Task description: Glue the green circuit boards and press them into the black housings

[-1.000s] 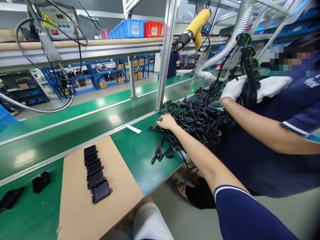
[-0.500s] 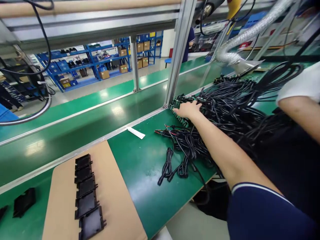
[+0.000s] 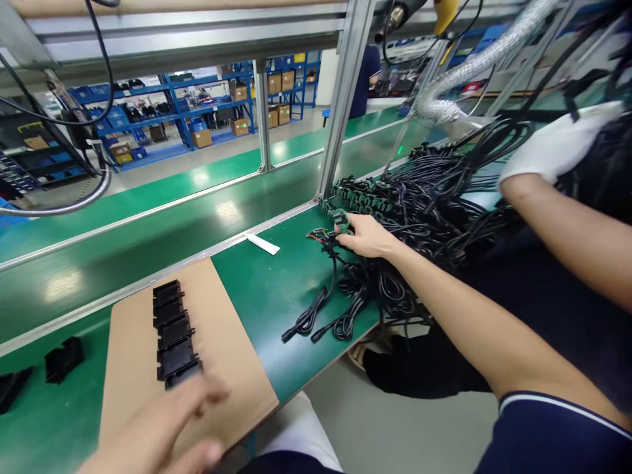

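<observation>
My right hand [image 3: 366,235] reaches across the green bench and is closed on a black cable with a green end and coloured wire tips, at the near edge of a big pile of black cables [image 3: 424,197]. My left hand [image 3: 162,428] comes in blurred at the bottom left, fingers stretched over the near edge of a brown cardboard sheet [image 3: 222,329]. A row of several black plastic housings [image 3: 172,339] lies on that sheet, just beyond the fingertips.
A co-worker's white-gloved hand [image 3: 553,148] holds a bundle of cables at the right, their arm above mine. Two loose black parts [image 3: 62,359] lie left of the cardboard. A white strip [image 3: 263,244] lies by the conveyor rail. An aluminium post [image 3: 340,99] stands behind the pile.
My right hand has pulled back from the pile's far edge and closed on a cable. My left hand has come into view at the bottom left. The co-worker's gloved hand shows again.
</observation>
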`<state>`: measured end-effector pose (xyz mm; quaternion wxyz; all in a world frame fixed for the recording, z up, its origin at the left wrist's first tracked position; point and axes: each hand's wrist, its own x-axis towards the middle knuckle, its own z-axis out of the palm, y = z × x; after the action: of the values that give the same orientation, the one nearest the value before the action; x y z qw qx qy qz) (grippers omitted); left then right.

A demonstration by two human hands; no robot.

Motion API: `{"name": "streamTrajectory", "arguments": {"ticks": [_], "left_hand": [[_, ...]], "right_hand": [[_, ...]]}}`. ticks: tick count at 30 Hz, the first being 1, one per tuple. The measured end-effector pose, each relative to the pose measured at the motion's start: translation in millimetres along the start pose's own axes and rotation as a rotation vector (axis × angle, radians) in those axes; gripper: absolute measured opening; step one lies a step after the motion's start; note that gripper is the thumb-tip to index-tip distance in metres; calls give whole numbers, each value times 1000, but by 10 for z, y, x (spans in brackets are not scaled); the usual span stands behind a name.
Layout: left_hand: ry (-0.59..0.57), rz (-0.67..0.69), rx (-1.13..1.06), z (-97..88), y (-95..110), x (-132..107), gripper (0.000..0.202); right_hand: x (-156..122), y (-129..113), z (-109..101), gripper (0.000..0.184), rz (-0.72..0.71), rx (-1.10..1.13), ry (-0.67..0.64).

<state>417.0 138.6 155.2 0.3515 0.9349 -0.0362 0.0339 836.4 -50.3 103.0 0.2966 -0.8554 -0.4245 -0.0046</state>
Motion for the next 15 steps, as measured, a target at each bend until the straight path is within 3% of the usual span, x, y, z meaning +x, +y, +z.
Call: {"name": "streamTrajectory", "arguments": {"ticks": [2, 3, 6, 8, 11, 15], "left_hand": [[-56, -77, -90, 72, -92, 595, 44], [-51, -169, -251, 146, -129, 974, 46], [129, -234, -791, 490, -169, 2146, 75], [154, -243, -1081, 747, -168, 2717, 67], [353, -304, -1278, 1025, -187, 3059, 47], [467, -249, -1272, 1167, -140, 2856, 40]], "right_hand": [[-92, -79, -107, 24, -15, 97, 123], [-112, -118, -138, 25, -20, 141, 173], [-75, -183, -165, 24, -37, 271, 216], [7, -145, -173, 22, -30, 356, 179], [171, 59, -250, 16, 59, 445, 217], [439, 439, -461, 12, 248, 393, 410]]}}
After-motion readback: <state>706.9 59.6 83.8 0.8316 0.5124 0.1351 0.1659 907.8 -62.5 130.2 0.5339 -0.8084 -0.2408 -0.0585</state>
